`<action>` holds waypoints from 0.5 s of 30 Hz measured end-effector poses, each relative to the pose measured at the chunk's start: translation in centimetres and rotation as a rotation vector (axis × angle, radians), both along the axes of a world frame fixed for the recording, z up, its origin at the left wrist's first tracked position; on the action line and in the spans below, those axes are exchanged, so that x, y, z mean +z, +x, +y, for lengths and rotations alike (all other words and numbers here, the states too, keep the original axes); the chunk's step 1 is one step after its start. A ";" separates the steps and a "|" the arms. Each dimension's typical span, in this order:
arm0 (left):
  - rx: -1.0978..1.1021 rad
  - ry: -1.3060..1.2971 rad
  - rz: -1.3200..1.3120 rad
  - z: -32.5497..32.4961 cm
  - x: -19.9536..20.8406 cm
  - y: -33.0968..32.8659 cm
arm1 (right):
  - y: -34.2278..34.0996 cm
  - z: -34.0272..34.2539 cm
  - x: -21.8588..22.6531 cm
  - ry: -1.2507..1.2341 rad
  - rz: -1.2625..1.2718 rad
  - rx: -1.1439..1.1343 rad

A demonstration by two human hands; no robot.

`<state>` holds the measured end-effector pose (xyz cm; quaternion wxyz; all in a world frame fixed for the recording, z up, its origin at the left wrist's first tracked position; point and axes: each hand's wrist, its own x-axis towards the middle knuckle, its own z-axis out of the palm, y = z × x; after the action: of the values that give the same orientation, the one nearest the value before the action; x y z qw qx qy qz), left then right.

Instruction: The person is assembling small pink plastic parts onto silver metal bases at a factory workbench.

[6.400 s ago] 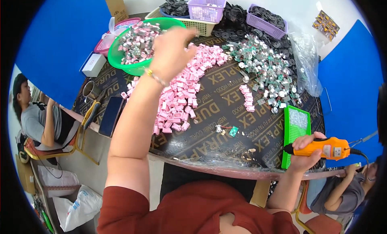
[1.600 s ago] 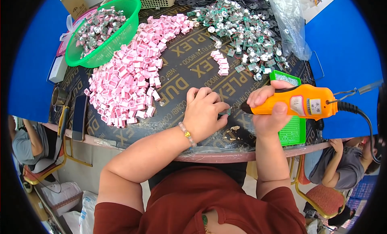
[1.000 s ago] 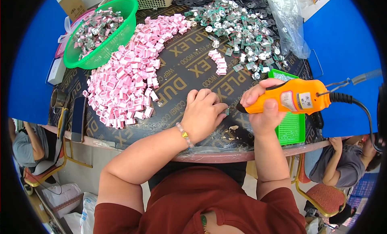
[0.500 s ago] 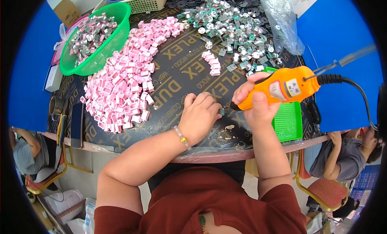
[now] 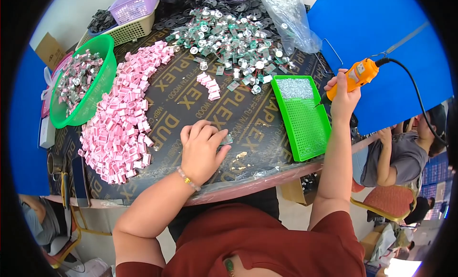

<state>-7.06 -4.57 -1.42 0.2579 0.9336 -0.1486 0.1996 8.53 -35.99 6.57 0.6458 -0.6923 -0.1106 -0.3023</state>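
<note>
My left hand [image 5: 202, 145] rests low over the table, thumb and fingers pinched on a small circuit board [image 5: 228, 139] with a clear part; the fingers partly hide it. In my right hand [image 5: 344, 99] is an orange electric screwdriver [image 5: 361, 73], its bit pointing left over the green tray [image 5: 296, 155]. That tray has a dotted, perforated-looking bed, with a heap of small silver screws [image 5: 296, 89] at its far end. Beyond my left hand stands a short row of pink plastic housings [image 5: 208, 86]. A large pile of the same pink housings [image 5: 117, 126] lies to the left.
Circuit boards with clear round parts [image 5: 234, 43] are heaped at the back, near black discs [image 5: 176, 22] and a plastic bag [image 5: 288, 20]. At left are a green basket [image 5: 109, 62] of pink assemblies and a phone [image 5: 80, 181]. The screwdriver's cable [image 5: 414, 79] runs right; another person [image 5: 396, 153] sits there.
My right hand has carried the screwdriver away from my left hand to the right, over the tray. The whole view has shifted, uncovering the tray. My left hand still pinches the small board.
</note>
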 end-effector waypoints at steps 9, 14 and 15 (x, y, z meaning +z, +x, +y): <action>0.025 0.016 0.007 0.1 0.2 0.0 | 0.8 -0.7 -2.0 0.019 -0.006 -0.007; 0.026 0.014 0.017 0.1 0.2 0.0 | 0.7 -1.0 -2.1 0.017 -0.003 -0.010; 0.024 0.011 0.014 0.1 0.2 0.0 | 0.6 -1.0 -2.1 0.018 -0.002 -0.010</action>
<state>-7.06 -4.46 -1.21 0.2514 0.9381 -0.1366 0.1951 9.17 -36.97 4.49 0.6503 -0.6867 -0.1050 -0.3074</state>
